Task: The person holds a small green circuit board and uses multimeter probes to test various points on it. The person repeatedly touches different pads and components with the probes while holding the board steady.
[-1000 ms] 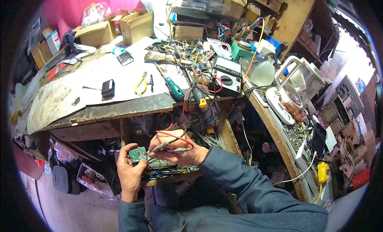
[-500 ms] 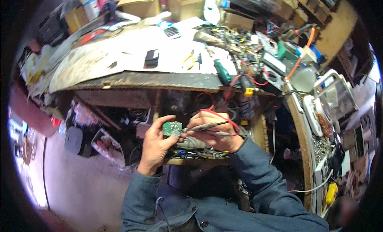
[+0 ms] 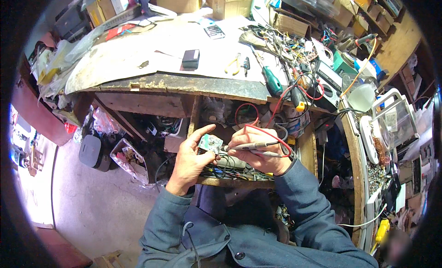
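My left hand [image 3: 188,161] pinches a small green circuit board [image 3: 211,142] between thumb and fingers, and its index finger stretches past the board's upper edge. Solder spots show on the side turned up. In my right hand [image 3: 266,160] are two grey-handled test probes [image 3: 252,147], held together in one grip. Their tips point left at the board's right edge; whether they touch it I cannot tell. A red lead [image 3: 284,146] loops from the probes over the back of my right hand. Both hands are above an open drawer [image 3: 235,180] full of cables and tools.
The workbench edge [image 3: 175,83] runs beyond my hands. On its white paper are a black box-shaped adapter [image 3: 190,58], yellow-handled pliers [image 3: 234,66] and a green-handled screwdriver [image 3: 272,82]. Tangled wires and parts [image 3: 294,51] pile up at the right. A littered side bench [image 3: 352,162] stands right.
The view has shifted, so the bench and hands sit slightly further right. My left index finger is straighter, and the board looks paler and tilted differently. Both hands keep their hold.
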The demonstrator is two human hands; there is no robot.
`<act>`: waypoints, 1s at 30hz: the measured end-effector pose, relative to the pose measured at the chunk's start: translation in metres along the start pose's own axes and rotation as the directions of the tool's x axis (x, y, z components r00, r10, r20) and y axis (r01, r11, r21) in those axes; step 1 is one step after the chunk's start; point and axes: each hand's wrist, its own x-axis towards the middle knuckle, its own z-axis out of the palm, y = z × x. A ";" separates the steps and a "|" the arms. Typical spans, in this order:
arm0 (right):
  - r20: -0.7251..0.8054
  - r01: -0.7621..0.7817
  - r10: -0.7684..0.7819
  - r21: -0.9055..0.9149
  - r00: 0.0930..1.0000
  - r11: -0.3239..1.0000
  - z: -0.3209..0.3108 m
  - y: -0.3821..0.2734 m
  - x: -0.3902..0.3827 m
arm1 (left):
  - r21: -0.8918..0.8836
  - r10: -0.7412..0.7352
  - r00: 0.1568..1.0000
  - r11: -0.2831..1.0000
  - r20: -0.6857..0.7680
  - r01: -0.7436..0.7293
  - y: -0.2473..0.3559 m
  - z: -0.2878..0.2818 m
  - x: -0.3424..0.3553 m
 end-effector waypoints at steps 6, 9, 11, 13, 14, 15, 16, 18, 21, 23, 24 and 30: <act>0.014 0.022 -0.022 0.015 1.000 1.000 0.002 0.001 0.000 | 0.017 0.022 1.000 1.000 0.017 -0.022 -0.001 -0.003 -0.003; -0.004 0.015 -0.015 0.035 1.000 0.999 0.004 0.000 -0.001 | 0.033 0.031 0.999 0.999 0.028 -0.032 -0.002 -0.003 -0.003; -0.019 0.018 -0.017 0.042 1.000 0.999 0.004 0.001 -0.002 | 0.050 0.040 0.998 0.998 0.043 -0.042 -0.003 -0.003 -0.002; -0.030 0.022 -0.022 0.020 0.999 1.000 0.000 0.001 -0.004 | 0.041 0.035 0.999 0.999 0.038 -0.036 -0.003 0.000 0.000; -0.032 0.015 -0.014 0.003 0.999 1.000 -0.003 0.000 -0.004 | 0.031 0.033 0.998 0.999 0.046 -0.034 -0.004 0.003 0.002; -0.047 0.054 -0.052 0.053 0.998 0.997 0.003 0.003 -0.003 | 0.046 0.033 0.999 0.998 0.043 -0.035 -0.004 -0.001 0.000; -0.054 0.096 -0.092 0.091 0.994 0.991 0.006 0.004 -0.001 | 0.048 0.022 1.000 0.999 0.016 -0.023 0.000 -0.001 -0.003; -0.014 0.069 -0.069 0.033 0.998 0.997 0.005 0.003 -0.001 | 0.031 0.027 1.000 0.999 -0.005 -0.027 -0.001 -0.001 -0.005; -0.025 0.014 -0.012 0.090 1.000 0.996 0.003 0.008 -0.006 | 0.015 0.035 0.999 0.999 0.004 -0.036 0.000 0.003 -0.001; -0.030 0.017 -0.015 0.066 0.999 0.998 0.003 0.008 -0.006 | 0.020 0.027 1.000 0.999 -0.008 -0.027 0.002 0.005 -0.002; -0.024 0.006 -0.005 0.065 1.000 0.998 0.002 0.009 -0.006 | 0.024 0.023 1.000 0.999 -0.016 -0.023 0.004 0.007 -0.001; -0.028 0.031 -0.028 0.094 0.999 0.995 0.009 0.013 -0.007 | 0.034 0.019 1.000 0.999 -0.017 -0.019 0.003 0.002 -0.003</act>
